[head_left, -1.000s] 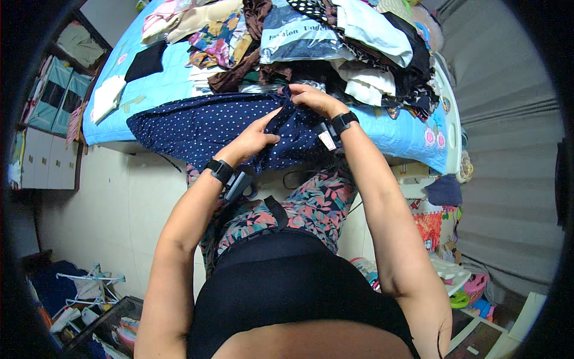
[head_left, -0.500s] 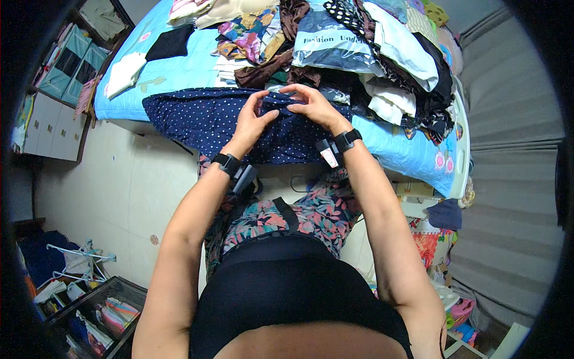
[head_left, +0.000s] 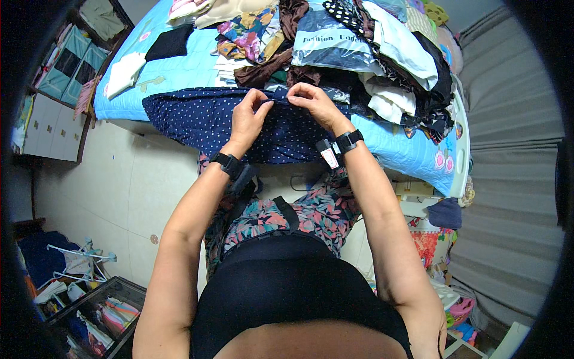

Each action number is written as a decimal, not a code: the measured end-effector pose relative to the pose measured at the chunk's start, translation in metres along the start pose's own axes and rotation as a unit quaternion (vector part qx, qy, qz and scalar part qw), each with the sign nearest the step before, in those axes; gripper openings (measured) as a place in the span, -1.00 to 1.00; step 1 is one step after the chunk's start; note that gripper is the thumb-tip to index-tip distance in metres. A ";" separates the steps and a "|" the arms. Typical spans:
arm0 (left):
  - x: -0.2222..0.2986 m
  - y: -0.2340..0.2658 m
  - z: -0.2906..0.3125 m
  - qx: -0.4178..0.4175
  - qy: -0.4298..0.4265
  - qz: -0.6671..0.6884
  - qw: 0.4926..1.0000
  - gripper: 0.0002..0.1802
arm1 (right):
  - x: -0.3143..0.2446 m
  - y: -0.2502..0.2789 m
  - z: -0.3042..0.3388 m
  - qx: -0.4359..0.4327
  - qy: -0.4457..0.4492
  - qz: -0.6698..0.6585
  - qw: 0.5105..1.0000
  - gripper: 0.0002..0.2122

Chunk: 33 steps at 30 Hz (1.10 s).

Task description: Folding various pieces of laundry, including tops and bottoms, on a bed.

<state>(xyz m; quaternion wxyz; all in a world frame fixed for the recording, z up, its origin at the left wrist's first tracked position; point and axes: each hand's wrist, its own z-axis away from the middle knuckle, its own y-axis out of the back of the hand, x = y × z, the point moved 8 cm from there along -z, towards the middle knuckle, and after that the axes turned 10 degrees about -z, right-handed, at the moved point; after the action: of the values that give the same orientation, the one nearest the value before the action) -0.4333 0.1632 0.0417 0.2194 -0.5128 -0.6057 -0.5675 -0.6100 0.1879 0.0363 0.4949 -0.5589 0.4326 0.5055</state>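
A navy garment with white polka dots (head_left: 203, 116) lies across the near edge of the bed and hangs over its side. What kind of garment it is, I cannot tell. My left hand (head_left: 247, 117) pinches its upper edge near the middle, thumb against fingers. Just to the right, my right hand (head_left: 318, 106) pinches the same edge, with a short stretch of cloth between the two. Both wrists wear black straps with small devices. Past the garment lie a crumpled brown cloth (head_left: 263, 73) and a clear plastic bag with dark contents (head_left: 335, 45).
On the blue bedspread (head_left: 394, 146) are a black folded cloth (head_left: 170, 43), a white folded cloth (head_left: 127, 74) and a large heap of clothes at the right. White drawers (head_left: 57, 128) stand left; a grey curtain (head_left: 514, 179) hangs right. A clothes hanger rack (head_left: 81, 257) is at lower left.
The fingers of both hands have closed from a looser curl into pinches on the garment's upper edge. The garment has barely shifted.
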 end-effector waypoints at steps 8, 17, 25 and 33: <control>0.056 -0.007 0.005 -0.099 -0.132 0.016 0.986 -0.86 | -0.016 0.002 -0.004 0.057 0.031 0.031 0.997 -0.71; -0.002 -0.006 -0.025 -0.085 0.069 0.123 0.986 -0.57 | -0.011 -0.018 0.000 -0.020 0.035 0.104 0.994 -0.84; 0.009 0.008 -0.017 -0.149 0.031 0.077 0.985 -0.75 | -0.024 -0.023 0.001 -0.027 0.124 0.111 0.986 -0.69; -0.006 0.193 -0.032 0.143 0.005 -0.026 0.989 -0.83 | 0.021 0.031 0.001 -0.030 -0.003 0.449 0.893 -0.50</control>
<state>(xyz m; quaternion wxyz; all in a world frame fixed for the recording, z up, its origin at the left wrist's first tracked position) -0.2727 0.0990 0.1340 0.2793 -0.4573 -0.6924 -0.4832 -0.6388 0.1853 0.0120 0.1999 -0.3183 0.6201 0.6886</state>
